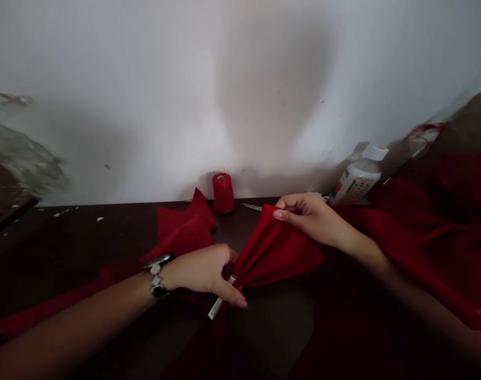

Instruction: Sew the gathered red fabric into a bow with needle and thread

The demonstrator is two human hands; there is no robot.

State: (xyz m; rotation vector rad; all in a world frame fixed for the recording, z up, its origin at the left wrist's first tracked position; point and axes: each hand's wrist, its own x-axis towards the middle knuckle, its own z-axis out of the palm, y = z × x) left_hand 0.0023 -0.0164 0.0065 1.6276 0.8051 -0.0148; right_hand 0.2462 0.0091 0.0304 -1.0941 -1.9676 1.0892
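- The red cloth [282, 253] spreads in folds between both hands, near the back edge of the table [117, 229].
- Right hand [313, 219]: thumb and finger pinched together on its upper edge.
- Left hand [204, 266]: closed on its gathered, narrow end.
- Probably light, soft and quick to crease; best held by edge or gathers.

Two hands show, one left hand [204, 270] and one right hand [309, 217]. There is one spool of red thread [223, 195], at least two thin pins [226, 171], one bottle [357, 182] with one cap [378, 153], one watch [161, 260], one pale strip [215, 308] and one metal point [251, 207]. Red cloth [282, 250] appears in at least three areas; the number of separate pieces cannot be told. White scraps [100, 219] number several.
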